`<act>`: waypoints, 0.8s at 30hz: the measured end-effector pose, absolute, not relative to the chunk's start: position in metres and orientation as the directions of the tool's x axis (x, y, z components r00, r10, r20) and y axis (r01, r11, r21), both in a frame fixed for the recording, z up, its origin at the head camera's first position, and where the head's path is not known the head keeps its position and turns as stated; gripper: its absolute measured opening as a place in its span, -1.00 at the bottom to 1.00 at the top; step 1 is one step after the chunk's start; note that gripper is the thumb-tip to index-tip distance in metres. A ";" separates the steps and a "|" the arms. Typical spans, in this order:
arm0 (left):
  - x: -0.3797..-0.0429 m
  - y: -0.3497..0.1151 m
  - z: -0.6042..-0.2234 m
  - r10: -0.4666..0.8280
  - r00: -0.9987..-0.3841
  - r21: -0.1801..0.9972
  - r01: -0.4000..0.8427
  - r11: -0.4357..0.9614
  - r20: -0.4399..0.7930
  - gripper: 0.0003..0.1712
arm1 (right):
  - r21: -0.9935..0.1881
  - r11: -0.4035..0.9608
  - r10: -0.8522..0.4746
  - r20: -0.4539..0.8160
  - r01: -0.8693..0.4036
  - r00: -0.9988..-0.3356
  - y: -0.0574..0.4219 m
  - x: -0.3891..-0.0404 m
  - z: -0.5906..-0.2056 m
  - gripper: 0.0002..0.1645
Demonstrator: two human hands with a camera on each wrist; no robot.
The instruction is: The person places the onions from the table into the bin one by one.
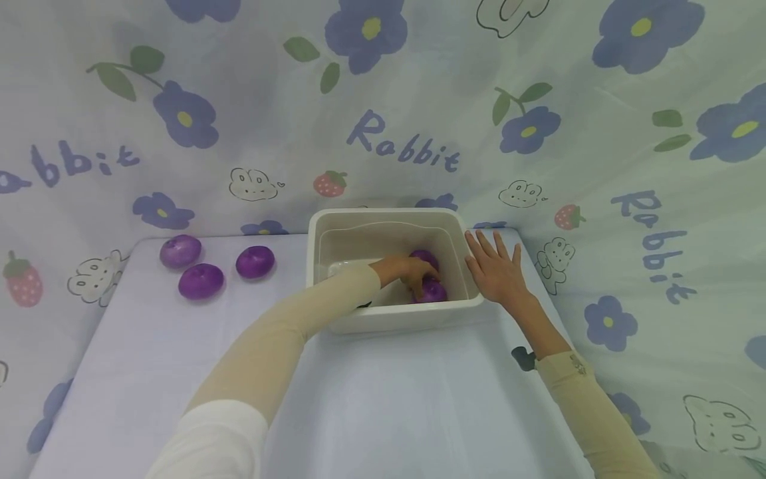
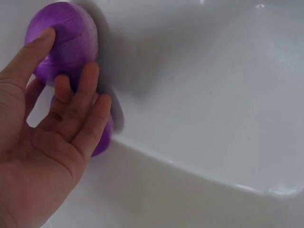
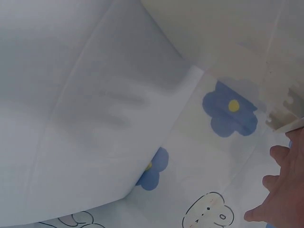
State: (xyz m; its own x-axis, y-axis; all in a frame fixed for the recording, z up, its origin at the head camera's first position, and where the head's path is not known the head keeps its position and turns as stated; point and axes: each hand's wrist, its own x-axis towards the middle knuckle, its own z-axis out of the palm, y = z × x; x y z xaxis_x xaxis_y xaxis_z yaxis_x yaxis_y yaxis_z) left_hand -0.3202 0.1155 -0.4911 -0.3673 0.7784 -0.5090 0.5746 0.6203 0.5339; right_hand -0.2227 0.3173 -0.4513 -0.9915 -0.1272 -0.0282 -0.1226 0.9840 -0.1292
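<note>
My left hand (image 1: 415, 273) reaches into a cream-white plastic bin (image 1: 389, 319). In the left wrist view, its thumb lies on the face of a purple onion (image 2: 71, 35) and a finger passes behind it. Other fingers are bent in front of a second purple onion (image 2: 104, 135), which they partly hide. From the head view, one onion (image 1: 434, 291) sits by the near wall and another (image 1: 425, 255) farther back. My right hand (image 1: 498, 271) is spread beside the bin's right rim with its fingers straight; whether it presses the rim is unclear.
Three more purple onions, the back one (image 1: 181, 252), the front one (image 1: 201, 281) and the right one (image 1: 255, 262), lie on the white table (image 1: 383, 399) left of the bin. A clear shiny item (image 1: 340, 267) is partly visible inside the bin. Printed cloth (image 1: 269, 120) hangs behind.
</note>
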 end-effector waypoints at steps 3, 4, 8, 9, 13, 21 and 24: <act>-0.320 0.115 -0.489 0.784 -0.371 0.525 0.591 0.613 -0.497 -0.11 | -0.128 0.984 -0.127 -0.028 -0.122 -0.992 0.317 -0.223 -0.451 -0.26; -0.320 0.115 -0.489 0.788 -0.375 0.510 0.610 0.606 -0.488 -0.11 | -0.127 0.984 -0.127 -0.029 -0.122 -0.992 0.317 -0.223 -0.451 -0.26; -0.323 0.114 -0.483 0.803 -0.396 0.450 0.676 0.584 -0.446 -0.13 | -0.124 0.985 -0.128 -0.031 -0.123 -0.991 0.317 -0.223 -0.451 -0.26; -0.323 0.113 -0.482 0.806 -0.397 0.455 0.675 0.581 -0.439 -0.15 | -0.122 0.985 -0.128 -0.031 -0.123 -0.991 0.317 -0.223 -0.451 -0.26; -0.328 0.109 -0.473 0.827 -0.390 0.502 0.661 0.558 -0.406 -0.20 | -0.118 0.985 -0.131 -0.033 -0.126 -0.991 0.316 -0.223 -0.449 -0.27; -0.331 0.101 -0.448 0.872 -0.349 0.692 0.534 0.486 -0.343 -0.17 | -0.115 0.986 -0.125 -0.050 -0.119 -0.991 0.315 -0.221 -0.447 -0.28; -0.331 0.095 -0.434 0.888 -0.347 0.702 0.550 0.452 -0.300 -0.20 | -0.116 0.986 -0.124 -0.050 -0.118 -0.991 0.315 -0.221 -0.447 -0.28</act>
State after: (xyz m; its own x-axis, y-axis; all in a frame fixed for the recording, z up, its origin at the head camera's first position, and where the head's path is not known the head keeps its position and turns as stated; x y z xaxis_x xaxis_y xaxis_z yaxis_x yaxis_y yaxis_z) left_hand -0.3311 0.0953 -0.4335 -0.3473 0.8884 -0.3003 0.5497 0.4523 0.7023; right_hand -0.2212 0.3146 -0.4473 -0.9910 -0.1241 -0.0499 -0.1176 0.9862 -0.1165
